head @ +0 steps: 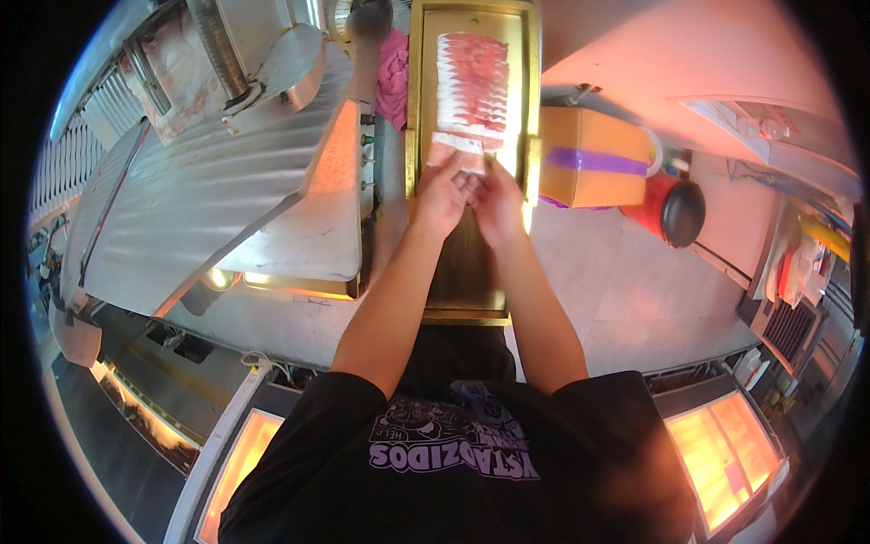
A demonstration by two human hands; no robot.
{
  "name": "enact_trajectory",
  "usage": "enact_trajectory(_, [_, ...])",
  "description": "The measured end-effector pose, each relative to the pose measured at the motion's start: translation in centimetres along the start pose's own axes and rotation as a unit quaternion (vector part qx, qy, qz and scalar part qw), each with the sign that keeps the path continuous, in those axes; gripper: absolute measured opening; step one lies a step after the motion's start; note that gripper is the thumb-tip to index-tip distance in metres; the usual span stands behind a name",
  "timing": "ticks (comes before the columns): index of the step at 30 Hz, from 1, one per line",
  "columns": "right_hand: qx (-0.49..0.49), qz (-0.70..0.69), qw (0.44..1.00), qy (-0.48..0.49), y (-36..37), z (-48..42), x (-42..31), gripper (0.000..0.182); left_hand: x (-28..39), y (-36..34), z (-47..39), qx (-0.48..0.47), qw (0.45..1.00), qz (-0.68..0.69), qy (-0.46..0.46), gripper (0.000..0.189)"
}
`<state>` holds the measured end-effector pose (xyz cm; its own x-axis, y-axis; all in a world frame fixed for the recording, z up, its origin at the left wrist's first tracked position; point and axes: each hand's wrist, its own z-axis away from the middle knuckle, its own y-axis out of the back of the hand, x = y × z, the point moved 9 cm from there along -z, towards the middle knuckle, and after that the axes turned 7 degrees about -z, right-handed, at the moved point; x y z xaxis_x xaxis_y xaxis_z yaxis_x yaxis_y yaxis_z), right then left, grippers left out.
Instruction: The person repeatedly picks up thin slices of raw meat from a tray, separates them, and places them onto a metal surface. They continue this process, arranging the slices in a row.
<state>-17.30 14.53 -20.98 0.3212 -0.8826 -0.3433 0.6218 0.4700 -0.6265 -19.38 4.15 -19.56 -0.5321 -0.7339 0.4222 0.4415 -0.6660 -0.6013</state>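
Ahead of me is a long metal tray (467,299) with raised edges. Thin slices of red and white meat (474,81) lie in an overlapping row along its far part. At the near end of that row, my left hand (440,197) and my right hand (497,200) hold a meat slice (457,151) between them, low over the tray. The slice has a white fat edge on its far side. My fingertips come close together under its near edge, and some of them are hidden by it.
A large slicing machine (217,177) with a ribbed metal plate fills the left. Beside the tray lies a pink cloth (393,81). On the right are a cardboard box (591,160) with purple tape and a red bin (663,207) with a black lid.
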Motion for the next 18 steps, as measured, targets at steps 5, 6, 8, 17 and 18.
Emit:
enact_trajectory(5, [0.069, 0.075, 0.990, 0.098, 0.5, -0.8, -1.4, 0.022, -0.1, 1.4, -1.0, 0.069, 0.993, -0.093, -0.001, 0.018])
enact_trajectory(6, [0.100, 0.104, 0.979, 0.142, 0.9, -0.9, -1.9, 0.019, -0.4, 2.2, -1.4, 0.091, 0.989, -0.113, -0.002, 0.017])
enact_trajectory(8, [0.076, 0.179, 0.962, 0.192, 0.4, -1.2, -2.4, 0.015, -1.1, 3.8, -2.1, 0.116, 0.985, -0.126, 0.016, 0.014])
enact_trajectory(17, [0.104, 0.405, 0.837, 0.353, -1.9, -0.6, -5.0, 0.009, -1.1, 3.9, -2.8, 0.147, 0.981, -0.125, -0.003, 0.017])
enact_trajectory(18, [0.100, 0.402, 0.842, 0.345, -1.6, -0.9, -4.8, 0.009, -1.0, 4.3, -2.9, 0.155, 0.976, -0.152, -0.006, 0.019])
